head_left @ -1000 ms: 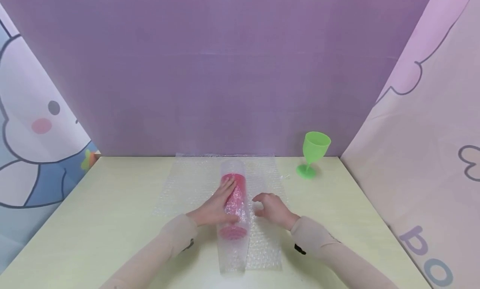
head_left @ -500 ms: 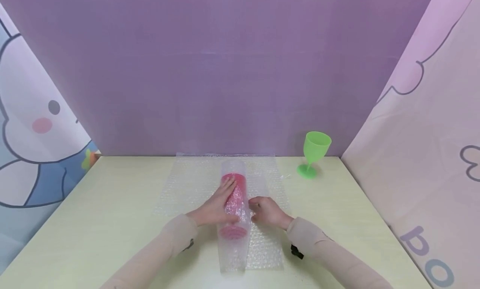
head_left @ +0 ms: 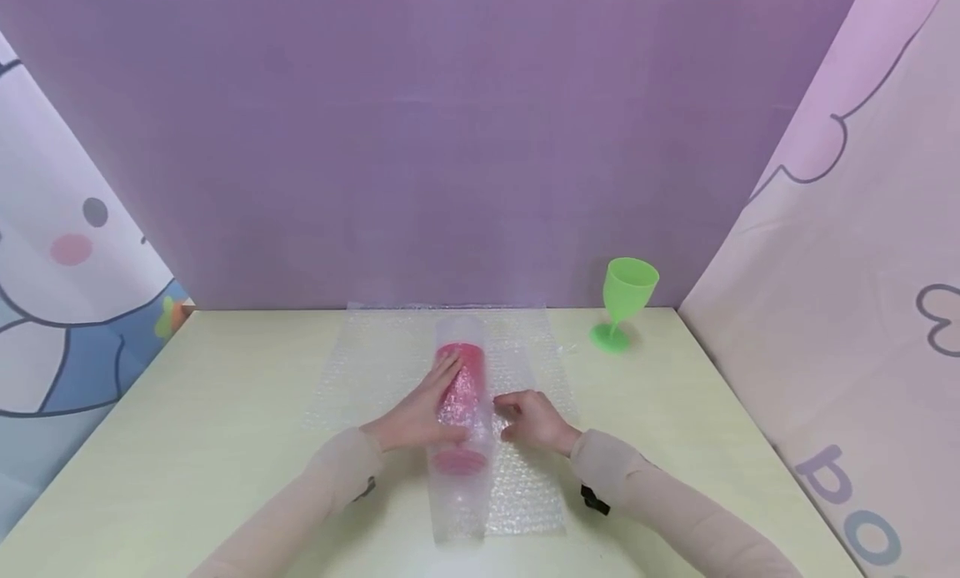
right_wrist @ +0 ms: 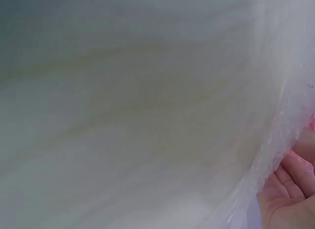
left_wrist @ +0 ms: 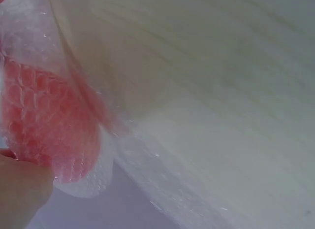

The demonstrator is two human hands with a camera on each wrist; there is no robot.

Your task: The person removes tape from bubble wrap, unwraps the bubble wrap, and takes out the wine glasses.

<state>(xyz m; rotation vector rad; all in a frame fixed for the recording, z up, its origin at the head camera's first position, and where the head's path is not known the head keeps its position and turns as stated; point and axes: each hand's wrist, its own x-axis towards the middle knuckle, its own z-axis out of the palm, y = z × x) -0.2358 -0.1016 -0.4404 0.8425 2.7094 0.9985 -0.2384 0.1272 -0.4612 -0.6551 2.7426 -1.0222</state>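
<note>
A red cylindrical object [head_left: 459, 394], its kind hidden by the wrapping, lies inside a roll of clear bubble wrap [head_left: 459, 511] mid-table. My left hand [head_left: 420, 407] rests over the roll's left side, fingers spread straight toward the far end and thumb across the near part. In the left wrist view, the thumb [left_wrist: 24, 187] touches the wrap over the red object [left_wrist: 49, 125]. At the roll's right flank my right hand [head_left: 536, 419] pinches the wrap with curled fingers. The right wrist view shows those fingers [right_wrist: 290, 182] against the film [right_wrist: 275, 140].
A flat part of the bubble wrap [head_left: 382, 353] spreads under and beyond the roll, up to the purple back wall [head_left: 480, 144]. A green plastic goblet [head_left: 628, 290] stands upright at the back right of the pale table [head_left: 240, 411]. Printed cloth walls [head_left: 840, 269] flank both sides.
My right hand has moved left, from beside the roll to its right flank, and its fingers have drawn in. The left hand keeps its place on the roll. The view has shifted slightly.
</note>
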